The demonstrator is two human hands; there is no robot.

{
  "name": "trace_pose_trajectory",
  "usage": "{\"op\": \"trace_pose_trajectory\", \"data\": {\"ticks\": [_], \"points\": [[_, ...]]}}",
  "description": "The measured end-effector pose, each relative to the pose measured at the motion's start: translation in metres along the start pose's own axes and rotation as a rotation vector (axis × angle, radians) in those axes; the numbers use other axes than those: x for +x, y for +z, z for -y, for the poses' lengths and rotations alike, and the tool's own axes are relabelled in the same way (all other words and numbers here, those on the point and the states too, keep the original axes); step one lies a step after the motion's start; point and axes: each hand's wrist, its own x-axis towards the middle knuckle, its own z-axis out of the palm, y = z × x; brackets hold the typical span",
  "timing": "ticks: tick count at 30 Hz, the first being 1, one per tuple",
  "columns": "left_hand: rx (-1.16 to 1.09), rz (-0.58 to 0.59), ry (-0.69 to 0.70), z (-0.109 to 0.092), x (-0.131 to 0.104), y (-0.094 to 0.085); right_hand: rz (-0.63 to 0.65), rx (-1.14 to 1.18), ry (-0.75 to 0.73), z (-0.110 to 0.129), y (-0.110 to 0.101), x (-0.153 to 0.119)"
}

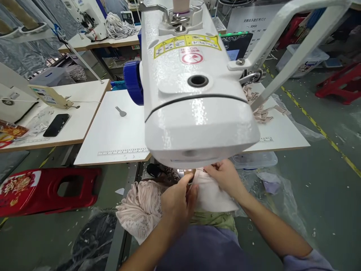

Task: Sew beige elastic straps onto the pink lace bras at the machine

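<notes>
A large white sewing machine [200,128] fills the middle of the view, its head hiding the needle area. Below its front edge, my left hand [179,199] pinches the left edge of a pale pink fabric piece [214,195]. On the same piece, my right hand [225,177] grips the upper edge close under the machine head; its fingertips are partly hidden. The fabric hangs down over my lap. Left of my left hand lies a bundle of pale pink lace-edged pieces [141,210].
A white table [113,131] with a printed ruler strip holds a small grey tool [120,111]. Pale fabric scraps [262,114] lie right of the machine. A red stool [70,188] stands at left. On the neighbouring table is a black phone [56,125]. Plastic sheeting [284,199] covers floor at right.
</notes>
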Motion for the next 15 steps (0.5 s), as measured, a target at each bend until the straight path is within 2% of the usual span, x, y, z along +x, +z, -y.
{"op": "trace_pose_trajectory", "data": {"ticks": [4, 11, 15], "points": [[0.229, -0.079, 0.195, 0.007, 0.006, -0.004, 0.025, -0.117, -0.110, 0.003, -0.003, 0.025], [0.404, -0.061, 0.165, 0.009, 0.018, -0.012, 0.109, -0.375, -0.227, 0.008, -0.004, 0.048], [0.431, -0.051, 0.169, 0.013, 0.020, -0.014, 0.107, -0.404, -0.241, 0.009, -0.002, 0.052]]}}
